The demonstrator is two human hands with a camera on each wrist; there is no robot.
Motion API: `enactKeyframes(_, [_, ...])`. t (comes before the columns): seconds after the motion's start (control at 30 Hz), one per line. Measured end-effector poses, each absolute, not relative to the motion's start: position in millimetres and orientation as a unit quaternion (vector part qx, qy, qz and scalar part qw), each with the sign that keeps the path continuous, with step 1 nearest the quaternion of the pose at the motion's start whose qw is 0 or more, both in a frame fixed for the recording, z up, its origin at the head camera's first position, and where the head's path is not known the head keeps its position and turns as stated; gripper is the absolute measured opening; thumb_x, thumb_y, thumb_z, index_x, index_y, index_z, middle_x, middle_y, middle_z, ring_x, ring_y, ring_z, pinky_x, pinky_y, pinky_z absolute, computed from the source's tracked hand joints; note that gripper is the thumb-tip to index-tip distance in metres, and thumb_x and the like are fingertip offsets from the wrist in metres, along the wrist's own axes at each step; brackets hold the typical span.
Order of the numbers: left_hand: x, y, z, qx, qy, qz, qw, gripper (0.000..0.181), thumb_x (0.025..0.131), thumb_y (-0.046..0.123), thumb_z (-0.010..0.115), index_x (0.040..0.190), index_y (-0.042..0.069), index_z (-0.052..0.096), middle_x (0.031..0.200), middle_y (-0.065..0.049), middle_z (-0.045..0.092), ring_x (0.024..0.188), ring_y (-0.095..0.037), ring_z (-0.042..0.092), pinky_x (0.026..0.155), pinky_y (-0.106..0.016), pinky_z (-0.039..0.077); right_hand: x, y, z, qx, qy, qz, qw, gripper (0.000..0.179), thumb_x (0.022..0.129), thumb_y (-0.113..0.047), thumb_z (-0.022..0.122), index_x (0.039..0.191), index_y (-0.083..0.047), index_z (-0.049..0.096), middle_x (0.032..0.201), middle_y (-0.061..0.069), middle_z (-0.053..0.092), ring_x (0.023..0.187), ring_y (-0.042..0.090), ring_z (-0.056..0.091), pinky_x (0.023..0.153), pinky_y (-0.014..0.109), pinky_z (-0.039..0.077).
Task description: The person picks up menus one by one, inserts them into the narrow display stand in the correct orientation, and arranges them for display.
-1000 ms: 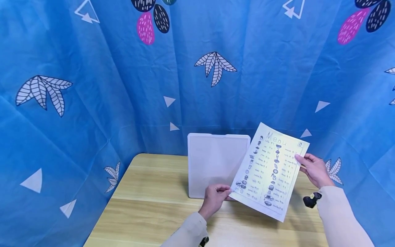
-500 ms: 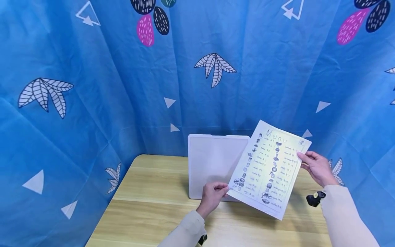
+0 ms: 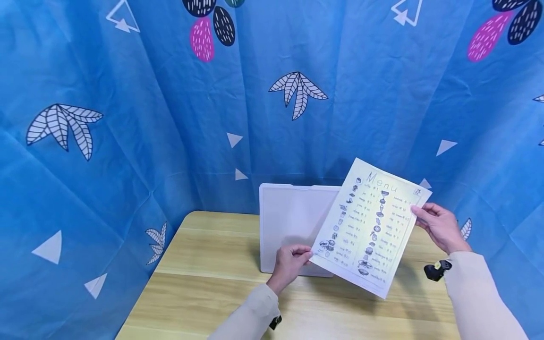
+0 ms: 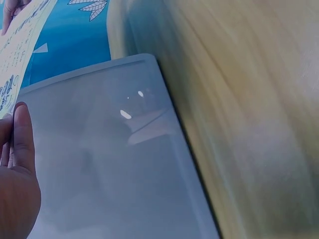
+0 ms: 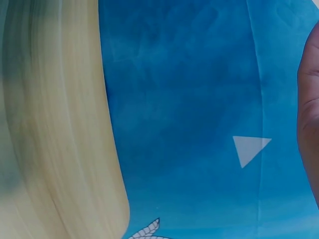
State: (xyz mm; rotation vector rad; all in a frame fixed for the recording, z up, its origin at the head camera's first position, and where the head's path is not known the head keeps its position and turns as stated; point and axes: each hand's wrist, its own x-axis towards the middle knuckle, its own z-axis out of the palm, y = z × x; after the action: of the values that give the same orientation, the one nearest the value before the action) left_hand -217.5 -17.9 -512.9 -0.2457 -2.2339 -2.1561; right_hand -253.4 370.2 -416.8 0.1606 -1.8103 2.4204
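Observation:
A white menu sheet [image 3: 369, 231], headed "Menu" with two columns of small drawings and handwriting, is held tilted above the table. My left hand [image 3: 290, 265] pinches its lower left corner between thumb and fingers. On the right edge, my right hand [image 3: 439, 226] grips the sheet with the thumb in front. Behind the sheet stands a pale flat panel [image 3: 293, 217] with a raised rim, partly covered by the sheet. In the left wrist view the panel [image 4: 109, 159] looks glossy, and my left hand [image 4: 20, 184] is beside it. Only a strip of my right hand [image 5: 310, 109] shows in the right wrist view.
The light wooden table [image 3: 204, 269] has a rounded far left corner. A blue patterned curtain [image 3: 170, 118] hangs behind it and along both sides. Small black devices sit at both wrists, the right one [image 3: 437, 270] plainly visible.
The menu sheet has risen slightly, its top edge moving up and its lower left corner shifting left. Both hands have kept their grip and moved slightly apart. The panel stays in place.

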Motion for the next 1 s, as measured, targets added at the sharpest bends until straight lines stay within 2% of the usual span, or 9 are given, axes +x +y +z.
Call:
enactKeyframes(0.23, [-230, -21, -496, -0.107, -0.717, -0.688, 0.033, 0.010, 0.084, -0.009, 0.074, 0.094, -0.009, 0.074, 0.086, -0.019, 0.073, 0.072, -0.024, 0.073, 0.064, -0.025, 0.059, -257, 371, -405, 0.048, -0.610, 0.788, 0.071, 0.010, 0.094, -0.001, 0.067, 0.088, -0.008, 0.071, 0.087, 0.000, 0.074, 0.077, 0.009, 0.071, 0.066, 0.021, 0.057])
enactKeyframes(0.57, [-238, -31, -482, -0.100, -0.721, -0.684, 0.035, 0.013, 0.084, -0.007, 0.075, 0.097, -0.008, 0.075, 0.086, -0.016, 0.074, 0.070, -0.017, 0.072, 0.064, -0.026, 0.060, -260, 369, -391, 0.056, -0.626, 0.776, 0.051, 0.010, 0.096, -0.004, 0.064, 0.097, -0.011, 0.072, 0.093, -0.002, 0.074, 0.082, 0.009, 0.071, 0.071, 0.022, 0.058])
enactKeyframes(0.8, [-241, -37, -477, -0.103, -0.714, -0.690, 0.054, 0.012, 0.083, -0.007, 0.076, 0.095, -0.009, 0.074, 0.086, -0.021, 0.073, 0.072, -0.027, 0.072, 0.063, -0.026, 0.060, -262, 363, -381, 0.048, -0.652, 0.754, 0.062, 0.006, 0.094, -0.011, 0.069, 0.100, -0.011, 0.070, 0.094, -0.003, 0.072, 0.082, 0.008, 0.071, 0.071, 0.022, 0.058])
enactKeyframes(0.9, [-243, -39, -474, -0.097, -0.721, -0.683, 0.062, 0.011, 0.084, -0.005, 0.076, 0.095, -0.008, 0.075, 0.085, -0.020, 0.072, 0.071, -0.026, 0.072, 0.063, -0.026, 0.060, -263, 360, -378, 0.050, -0.664, 0.743, 0.066, 0.006, 0.094, -0.013, 0.070, 0.099, -0.010, 0.070, 0.094, -0.004, 0.072, 0.082, 0.008, 0.071, 0.072, 0.021, 0.058])
enactKeyframes(1.0, [-245, -41, -472, -0.082, -0.733, -0.673, 0.061, 0.011, 0.085, -0.003, 0.077, 0.095, -0.005, 0.076, 0.084, -0.015, 0.073, 0.069, -0.020, 0.071, 0.063, -0.025, 0.059, -264, 357, -374, 0.058, -0.666, 0.741, 0.067, 0.005, 0.094, -0.012, 0.070, 0.098, -0.008, 0.070, 0.093, -0.003, 0.072, 0.082, 0.008, 0.071, 0.071, 0.021, 0.058])
